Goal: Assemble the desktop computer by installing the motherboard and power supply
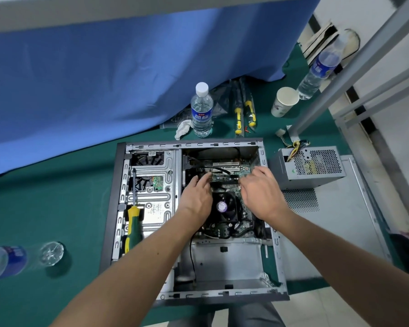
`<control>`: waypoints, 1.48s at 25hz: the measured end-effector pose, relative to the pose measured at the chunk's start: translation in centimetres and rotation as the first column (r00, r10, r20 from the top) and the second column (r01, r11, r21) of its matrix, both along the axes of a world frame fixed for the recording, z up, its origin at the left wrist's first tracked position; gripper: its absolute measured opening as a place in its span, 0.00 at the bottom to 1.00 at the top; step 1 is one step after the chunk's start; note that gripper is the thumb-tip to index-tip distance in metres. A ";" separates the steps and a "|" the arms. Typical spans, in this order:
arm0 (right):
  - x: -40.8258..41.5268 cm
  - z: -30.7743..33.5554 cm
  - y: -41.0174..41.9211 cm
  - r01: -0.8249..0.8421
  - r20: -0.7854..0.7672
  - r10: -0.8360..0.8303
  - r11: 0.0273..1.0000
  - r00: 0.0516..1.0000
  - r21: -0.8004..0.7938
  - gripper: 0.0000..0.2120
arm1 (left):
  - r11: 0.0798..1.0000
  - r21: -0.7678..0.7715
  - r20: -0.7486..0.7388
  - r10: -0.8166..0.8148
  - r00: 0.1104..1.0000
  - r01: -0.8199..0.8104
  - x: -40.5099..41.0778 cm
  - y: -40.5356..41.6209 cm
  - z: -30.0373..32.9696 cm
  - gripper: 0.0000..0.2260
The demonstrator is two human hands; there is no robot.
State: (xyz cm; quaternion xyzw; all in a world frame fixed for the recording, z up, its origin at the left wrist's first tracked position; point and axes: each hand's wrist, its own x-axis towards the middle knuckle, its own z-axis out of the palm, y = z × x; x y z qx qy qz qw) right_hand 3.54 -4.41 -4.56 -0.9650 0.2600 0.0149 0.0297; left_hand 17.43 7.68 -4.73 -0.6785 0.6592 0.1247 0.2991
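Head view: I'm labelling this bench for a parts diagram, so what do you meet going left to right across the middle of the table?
Fallen water bottle → green-and-yellow screwdriver on the computer case → left hand → CPU fan → right hand → power supply.

Both hands inside open case (118,208): left hand (196,197) and right hand (261,193) on motherboard (224,228) (fingertips hidden). Power supply (309,165) outside, beside case's right edge. Screwdriver (132,215) on drive cage.

Both arms extended; left grip (197,194), right grip (261,190) seemingly relaxed.
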 end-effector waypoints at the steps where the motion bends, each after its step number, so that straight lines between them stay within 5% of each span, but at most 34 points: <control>1: 0.0 0.0 0.0 -0.003 0.001 0.003 1.000 1.000 -0.001 0.07 | 0.999 -0.026 -0.047 0.021 0.999 -0.022 -0.1 0.2 0.1 0.23; 4: 0.1 0.1 -0.1 -0.014 -0.029 0.014 1.000 0.999 0.003 0.07 | 0.983 -0.153 -0.171 0.073 0.982 -0.100 -0.6 2.0 1.3 0.26; 7: 0.1 0.2 0.1 -0.010 -0.029 0.010 1.000 1.000 0.008 0.07 | 0.897 -0.256 -0.260 0.295 0.919 -0.360 -0.5 5.4 2.8 0.34; 11: -0.1 0.8 0.2 -0.018 -0.093 0.020 0.999 0.995 0.029 0.10 | 0.750 -0.079 -0.343 0.598 0.725 -0.656 0.9 7.6 4.5 0.35; 14: 0.0 2.1 1.4 0.047 -0.081 -0.037 0.990 0.996 0.130 0.16 | 0.797 0.028 -0.328 0.577 0.748 -0.603 1.5 7.0 5.2 0.37; 17: -1.3 3.8 3.8 0.135 -0.048 -0.127 0.962 0.991 0.238 0.19 | 0.765 0.108 -0.422 0.613 0.668 -0.635 2.1 6.8 6.1 0.43; 21: -4.3 5.5 3.8 0.256 -0.068 -0.248 0.902 0.966 0.349 0.21 | 0.837 0.159 -0.316 0.545 0.776 -0.523 2.5 6.4 7.2 0.48; 27: -5.1 7.2 -3.0 0.320 -0.065 -0.316 0.895 0.947 0.312 0.27 | 0.848 0.361 -0.164 0.468 0.868 -0.389 5.1 2.9 8.2 0.35; 33: -5.6 5.4 -11.3 0.374 -0.435 -0.279 0.916 0.856 0.149 0.59 | 0.807 0.529 -0.035 0.329 0.944 -0.262 4.9 -0.2 9.7 0.29; 37: -5.4 3.9 -13.8 0.260 -0.572 -0.194 0.965 0.797 0.036 0.59 | 0.758 0.586 0.023 0.339 0.940 -0.288 4.8 -1.2 10.6 0.30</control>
